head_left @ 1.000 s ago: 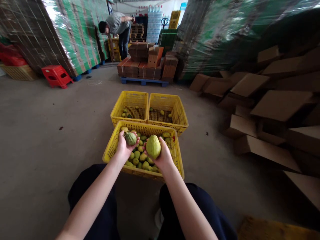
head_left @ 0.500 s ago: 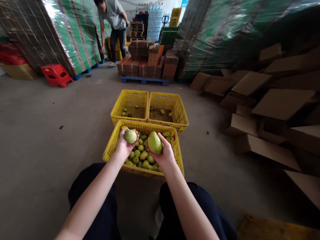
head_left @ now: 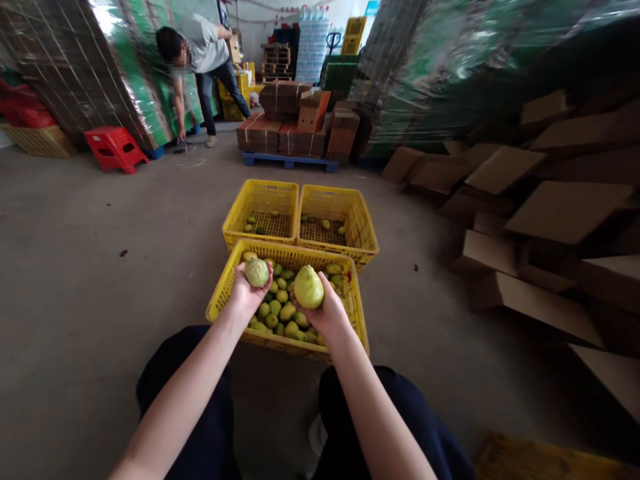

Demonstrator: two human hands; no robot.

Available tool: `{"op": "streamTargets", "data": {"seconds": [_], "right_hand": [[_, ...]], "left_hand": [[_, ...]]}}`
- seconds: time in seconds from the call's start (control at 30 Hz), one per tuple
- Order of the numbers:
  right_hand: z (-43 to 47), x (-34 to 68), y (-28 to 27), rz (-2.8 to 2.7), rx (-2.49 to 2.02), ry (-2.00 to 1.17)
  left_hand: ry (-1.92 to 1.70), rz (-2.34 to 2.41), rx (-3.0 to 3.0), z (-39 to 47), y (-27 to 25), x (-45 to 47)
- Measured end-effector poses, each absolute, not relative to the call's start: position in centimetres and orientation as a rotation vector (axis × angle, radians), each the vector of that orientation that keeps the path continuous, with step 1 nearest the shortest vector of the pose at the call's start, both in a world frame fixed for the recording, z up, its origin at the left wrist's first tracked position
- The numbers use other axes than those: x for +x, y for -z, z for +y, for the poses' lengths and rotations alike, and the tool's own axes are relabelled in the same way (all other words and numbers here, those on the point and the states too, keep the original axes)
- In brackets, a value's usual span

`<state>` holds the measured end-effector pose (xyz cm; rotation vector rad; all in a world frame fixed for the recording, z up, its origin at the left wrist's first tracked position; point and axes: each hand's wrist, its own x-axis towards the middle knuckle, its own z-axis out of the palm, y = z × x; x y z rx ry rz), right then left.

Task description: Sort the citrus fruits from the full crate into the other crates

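Yellow crates (head_left: 224,291) hold fruit (head_left: 288,311), 2 only sparsely.

Red plastic stool (head_left: 117,148), upper left of frame. Strapped brown cardboard bundles (head_left: 297,137) on blue pallet (head_left: 291,162), top centre. Tan cardboard boxes (head_left: 567,212) heaped, right side.

Back wall (head_left: 253,17): red marks (head_left: 290,9) are showing, too small and blurred for me to read
Front yellow crate (head_left: 221,291): a red patch (head_left: 349,274) is showing near its right end, too tiny for me to make out
Cardboard boxes (head_left: 570,210): I am reading nothing on them
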<state>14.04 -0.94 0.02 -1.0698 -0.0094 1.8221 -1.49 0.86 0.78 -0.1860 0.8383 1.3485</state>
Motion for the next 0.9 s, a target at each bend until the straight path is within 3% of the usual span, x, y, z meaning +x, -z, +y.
{"op": "streamTargets", "data": {"seconds": [0.9], "right_hand": [[-1.3,14.4,-1.7,0.033,-1.03,-1.789]], "left_hand": [[-1.388,0.849,-0.145,0.9,-0.7,-1.3]]}}
